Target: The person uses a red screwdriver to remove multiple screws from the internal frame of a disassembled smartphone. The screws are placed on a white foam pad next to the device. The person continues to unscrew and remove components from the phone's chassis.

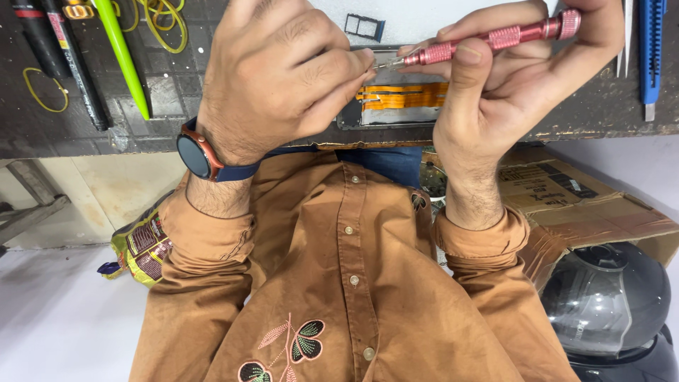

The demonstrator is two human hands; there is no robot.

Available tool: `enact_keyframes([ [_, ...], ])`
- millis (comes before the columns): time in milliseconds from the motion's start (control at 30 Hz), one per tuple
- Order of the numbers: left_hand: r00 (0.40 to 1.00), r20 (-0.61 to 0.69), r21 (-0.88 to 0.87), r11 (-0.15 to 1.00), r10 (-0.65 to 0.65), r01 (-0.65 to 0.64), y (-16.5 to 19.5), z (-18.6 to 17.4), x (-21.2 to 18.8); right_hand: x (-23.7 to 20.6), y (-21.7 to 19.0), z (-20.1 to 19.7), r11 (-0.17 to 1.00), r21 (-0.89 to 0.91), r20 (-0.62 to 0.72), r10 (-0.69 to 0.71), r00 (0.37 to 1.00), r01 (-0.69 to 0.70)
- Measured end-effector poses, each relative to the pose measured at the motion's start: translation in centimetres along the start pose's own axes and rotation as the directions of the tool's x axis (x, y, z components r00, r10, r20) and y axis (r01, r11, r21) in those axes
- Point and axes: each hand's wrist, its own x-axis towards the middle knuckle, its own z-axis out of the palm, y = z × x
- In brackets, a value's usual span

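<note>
While the left hand (283,78) presses down on an opened phone (392,99) at the bench (85,134) edge, the right hand (509,78) pinches a pink precision screwdriver (495,39), fingers closed around its knurled shaft, tip aimed at the phone's upper edge just beside the left fingertips (364,64). Left fingers are curled and bunched on the phone frame, holding it steady (what's under them is hidden). Orange flex ribbon (403,95) lies exposed across the phone's middle. A small SIM tray (364,27) sits just beyond the phone; a green pen (124,56), yellow rubber bands (163,21) and black markers (67,64) lie off to the left, a blue utility knife (651,49) to the right. Watch (198,155) on the left wrist, brown shirt (346,283) below. Risk, as I judge it: the driver tip could slip off a screw and nick the ribbon or the left fingertips, since they're so close; the phone also overhangs the bench edge, so a hard push could tip it off.
</note>
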Motion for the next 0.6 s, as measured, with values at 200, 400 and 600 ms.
enact_keyframes([
  [200, 1.0, 0.011, 0.002, 1.0, 0.002, -0.002, 0.0, 0.1, -0.2, -0.2, 0.1, -0.2, 1.0, -0.028, 0.063, -0.005, 0.998, 0.006],
  [400, 1.0, 0.018, -0.017, 1.0, -0.003, 0.004, 0.0, 0.0, -0.1, -0.1, 0.1, -0.1, 0.999, -0.022, 0.085, -0.022, 0.996, 0.024],
  [600, 0.999, -0.002, -0.056, 0.998, -0.032, 0.032, 0.2, -0.5, -0.2, -0.6, -0.2, -1.2, 0.997, 0.083, 0.005, 0.002, 1.0, -0.002],
])
